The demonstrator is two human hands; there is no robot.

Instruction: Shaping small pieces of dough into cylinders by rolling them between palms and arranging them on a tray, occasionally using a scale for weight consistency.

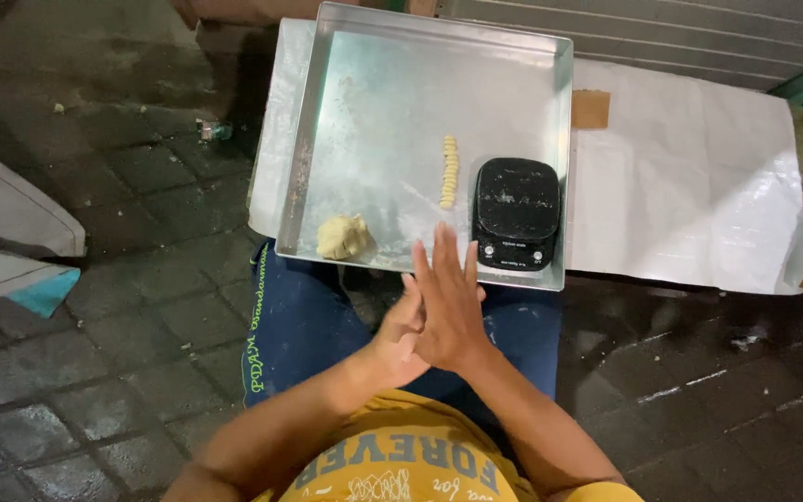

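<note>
Head view, two hands (439, 311) pressed, one dough lump (342, 236)

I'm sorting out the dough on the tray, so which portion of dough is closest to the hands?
The big dough lump in the tray's near left corner. The row of small pieces lies farther up, beside the black scale.

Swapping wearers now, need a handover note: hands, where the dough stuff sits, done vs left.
Right hand lies flat on top of left hand, palms pressed together over the lap; anything between them is hidden.
Dough lump sits at the near left of the metal tray.
Row of small dough balls lies mid-tray, beside the black kitchen scale at the near right corner.
Done: one row of balls. Left: the lump is still unportioned.
</note>
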